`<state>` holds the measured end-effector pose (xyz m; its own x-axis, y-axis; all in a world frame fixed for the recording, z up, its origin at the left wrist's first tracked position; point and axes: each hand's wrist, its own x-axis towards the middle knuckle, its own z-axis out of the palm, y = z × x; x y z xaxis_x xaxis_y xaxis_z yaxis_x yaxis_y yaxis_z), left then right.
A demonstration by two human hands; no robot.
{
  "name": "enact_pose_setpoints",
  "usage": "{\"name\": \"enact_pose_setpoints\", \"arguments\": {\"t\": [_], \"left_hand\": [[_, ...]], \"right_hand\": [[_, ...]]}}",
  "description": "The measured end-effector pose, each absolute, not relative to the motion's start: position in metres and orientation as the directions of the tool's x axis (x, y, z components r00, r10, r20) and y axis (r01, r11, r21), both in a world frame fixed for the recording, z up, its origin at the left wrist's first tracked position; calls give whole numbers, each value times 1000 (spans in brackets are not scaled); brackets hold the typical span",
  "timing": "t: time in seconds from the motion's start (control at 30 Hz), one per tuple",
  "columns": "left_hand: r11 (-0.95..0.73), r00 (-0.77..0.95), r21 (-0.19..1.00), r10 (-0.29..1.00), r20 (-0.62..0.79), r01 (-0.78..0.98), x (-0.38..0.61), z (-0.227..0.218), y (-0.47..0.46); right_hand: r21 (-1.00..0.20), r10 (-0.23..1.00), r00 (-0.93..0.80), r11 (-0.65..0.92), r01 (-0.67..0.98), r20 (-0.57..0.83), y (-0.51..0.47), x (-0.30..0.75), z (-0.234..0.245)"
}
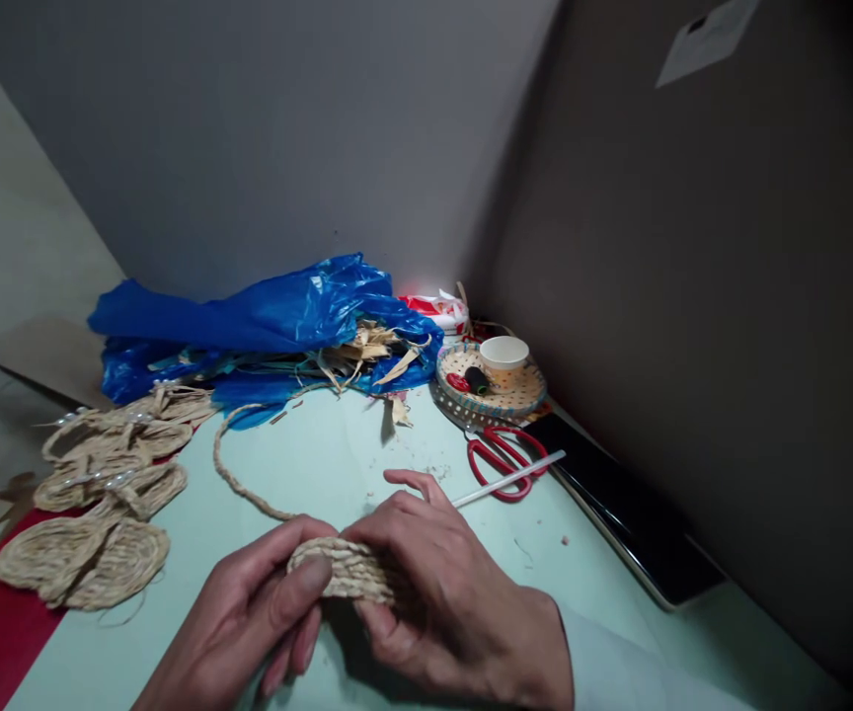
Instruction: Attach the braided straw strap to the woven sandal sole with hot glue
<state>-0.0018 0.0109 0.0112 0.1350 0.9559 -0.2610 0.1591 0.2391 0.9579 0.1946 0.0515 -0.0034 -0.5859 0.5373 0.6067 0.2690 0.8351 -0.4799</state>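
Observation:
A coiled piece of woven straw [348, 570] is held between my two hands, above the pale green tabletop. My left hand [256, 597] grips its left end, thumb on the near face and fingers behind. On the other end, my right hand [441, 583] closes with thumb and fingers, covering that part of the piece; its little finger sticks out. A twisted straw cord [225, 464] loops from the piece across the table toward the back. Beyond my right hand, a whitish stick [515, 478] crosses the red-handled scissors [490, 459]; its near end is hidden by the hand.
At the left lie several woven straw pieces [86, 563], some with pearl-like beads, partly on red cloth [1, 627]. A blue plastic bag [249, 321] with loose straw lies at the back. A round basket [456, 405] holds a cup [504, 354] and thread spool [477, 381]. A black tablet-like slab [619, 504] lies right.

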Motion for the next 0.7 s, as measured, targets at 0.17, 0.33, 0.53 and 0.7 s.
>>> {"name": "enact_pose_setpoints", "arguments": {"t": [0.17, 0.33, 0.53, 0.7], "left_hand": [[199, -119, 946, 978, -173, 256, 6, 11, 3], [169, -214, 965, 969, -126, 200, 3, 5, 2], [188, -147, 974, 975, -169, 128, -6, 12, 9], [205, -134, 971, 973, -189, 123, -7, 29, 11]], "right_hand": [[-444, 507, -600, 856, 266, 619, 54, 194, -6], [-458, 490, -656, 856, 240, 574, 52, 194, -1], [-660, 535, -760, 726, 192, 369, 61, 203, 17], [-618, 444, -844, 765, 181, 301, 78, 208, 40]]}}
